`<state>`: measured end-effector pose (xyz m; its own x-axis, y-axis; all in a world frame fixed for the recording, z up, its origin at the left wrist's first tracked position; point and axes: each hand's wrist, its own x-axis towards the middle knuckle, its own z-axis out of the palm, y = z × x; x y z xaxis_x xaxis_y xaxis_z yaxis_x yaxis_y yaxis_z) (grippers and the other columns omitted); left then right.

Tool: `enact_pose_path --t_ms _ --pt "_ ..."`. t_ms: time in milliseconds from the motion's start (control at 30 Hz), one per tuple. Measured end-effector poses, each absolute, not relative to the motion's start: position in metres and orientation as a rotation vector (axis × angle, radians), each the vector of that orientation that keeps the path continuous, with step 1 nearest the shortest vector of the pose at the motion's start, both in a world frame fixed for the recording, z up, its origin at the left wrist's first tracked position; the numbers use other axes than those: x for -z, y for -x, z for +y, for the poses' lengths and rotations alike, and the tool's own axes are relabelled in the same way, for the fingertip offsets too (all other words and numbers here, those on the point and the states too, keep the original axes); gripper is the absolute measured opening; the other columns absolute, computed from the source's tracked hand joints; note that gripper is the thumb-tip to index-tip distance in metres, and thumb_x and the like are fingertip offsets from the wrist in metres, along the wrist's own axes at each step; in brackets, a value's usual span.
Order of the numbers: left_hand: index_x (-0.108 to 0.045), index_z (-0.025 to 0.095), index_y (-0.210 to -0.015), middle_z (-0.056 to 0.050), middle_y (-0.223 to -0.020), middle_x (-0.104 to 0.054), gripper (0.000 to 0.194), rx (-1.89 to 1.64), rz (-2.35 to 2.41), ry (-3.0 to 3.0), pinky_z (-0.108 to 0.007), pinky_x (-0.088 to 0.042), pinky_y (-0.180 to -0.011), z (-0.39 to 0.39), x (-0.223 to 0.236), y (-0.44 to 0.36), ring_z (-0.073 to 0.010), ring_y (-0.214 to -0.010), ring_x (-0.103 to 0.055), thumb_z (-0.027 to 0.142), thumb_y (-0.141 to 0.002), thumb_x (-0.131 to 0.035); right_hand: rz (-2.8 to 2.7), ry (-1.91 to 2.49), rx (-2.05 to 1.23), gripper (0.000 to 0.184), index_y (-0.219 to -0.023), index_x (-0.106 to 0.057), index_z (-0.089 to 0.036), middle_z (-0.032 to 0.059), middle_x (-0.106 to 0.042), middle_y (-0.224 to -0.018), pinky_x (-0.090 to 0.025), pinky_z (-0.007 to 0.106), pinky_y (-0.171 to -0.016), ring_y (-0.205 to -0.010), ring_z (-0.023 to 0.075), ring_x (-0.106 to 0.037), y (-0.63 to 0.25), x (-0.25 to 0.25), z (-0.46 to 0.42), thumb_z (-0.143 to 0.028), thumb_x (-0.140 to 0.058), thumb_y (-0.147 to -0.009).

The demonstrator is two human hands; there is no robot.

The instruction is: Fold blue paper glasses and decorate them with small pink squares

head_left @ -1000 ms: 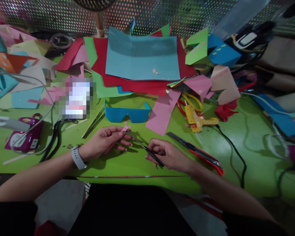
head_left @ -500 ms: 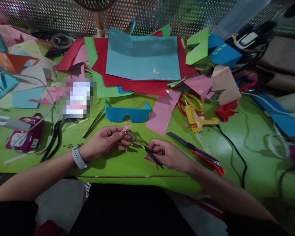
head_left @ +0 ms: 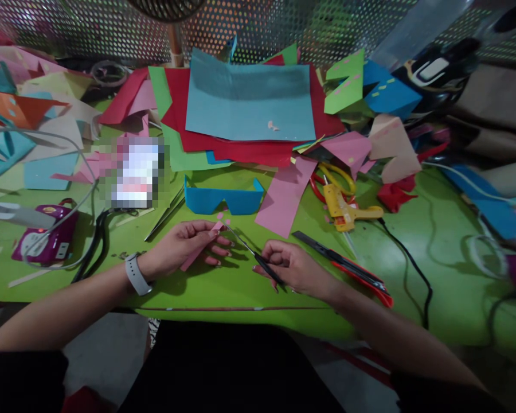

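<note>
My left hand (head_left: pixel 198 244) pinches a narrow pink paper strip (head_left: pixel 194 256) between thumb and forefinger, the other fingers spread below. My right hand (head_left: pixel 294 267) grips small scissors (head_left: pixel 264 267) with dark handles, their thin metal blades pointing at the strip's upper end. Whether the blades touch the paper I cannot tell. Just beyond the fingertips lie small pink paper bits (head_left: pixel 223 218). Behind them stands a blue paper glasses shape (head_left: pixel 223 199), with a pink paper sheet (head_left: pixel 286 198) to its right.
A red utility knife (head_left: pixel 348 268) lies right of my right hand, near a yellow glue gun (head_left: pixel 339 207) with a black cord. Tweezers (head_left: pixel 165 213) and a blurred-out phone (head_left: pixel 135 175) lie to the left. Stacked coloured paper (head_left: pixel 249 103) stands at the back of the green table (head_left: pixel 241 295).
The scissor blades have shifted slightly right, away from the strip's tip. More of the pink strip shows beneath my left hand. Both hands stay nearly in place.
</note>
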<state>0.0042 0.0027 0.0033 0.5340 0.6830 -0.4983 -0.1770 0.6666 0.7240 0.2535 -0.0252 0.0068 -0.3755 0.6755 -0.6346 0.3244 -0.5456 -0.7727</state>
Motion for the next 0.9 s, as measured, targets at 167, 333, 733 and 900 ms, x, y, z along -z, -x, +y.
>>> enact_pose_path --t_ms 167,333,733,900 --pt "-0.068 0.014 -0.113 -0.011 -0.103 -0.075 0.026 -0.609 0.852 -0.635 -0.025 -0.061 -0.071 0.0027 -0.0019 -0.0044 -0.0156 -0.083 -0.074 0.029 -0.092 -0.068 -1.323 1.567 -2.066 0.056 -0.072 -0.045 -0.022 -0.0078 -0.054 -0.053 -0.034 0.019 -0.039 -0.044 0.0077 -0.049 -0.2561 -0.0095 -0.0243 -0.061 -0.083 -0.059" --pt "-0.068 0.014 -0.115 -0.01 -0.103 -0.075 0.028 -0.605 0.844 -0.645 -0.024 -0.061 -0.071 0.0033 -0.0043 -0.0048 -0.0151 -0.083 -0.074 0.029 -0.091 -0.069 -1.353 1.525 -2.098 0.053 -0.072 -0.046 -0.022 -0.0071 -0.054 -0.055 -0.036 0.02 -0.043 -0.048 0.0078 -0.051 -0.2576 -0.0105 -0.0256 -0.056 -0.084 -0.061" --pt "-0.067 0.012 -0.104 -0.01 -0.099 -0.075 0.03 -0.582 0.839 -0.67 -0.025 -0.061 -0.071 0.001 -0.0024 -0.0069 -0.0157 -0.081 -0.074 0.034 -0.085 -0.075 -1.373 1.506 -2.103 0.056 -0.072 -0.047 -0.021 -0.0081 -0.053 -0.055 -0.035 0.021 -0.046 -0.05 0.0076 -0.048 -0.2581 -0.0061 -0.0267 -0.058 -0.086 -0.057" --pt "-0.067 0.012 -0.104 -0.008 -0.097 -0.075 0.026 -0.579 0.849 -0.674 -0.024 -0.061 -0.07 0.0015 -0.0034 -0.0076 -0.0142 -0.08 -0.074 0.031 -0.087 -0.073 -1.345 1.492 -2.118 0.057 -0.072 -0.046 -0.021 -0.008 -0.053 -0.055 -0.035 0.021 -0.046 -0.049 0.0074 -0.047 -0.2581 -0.0054 -0.0272 -0.058 -0.086 -0.057"
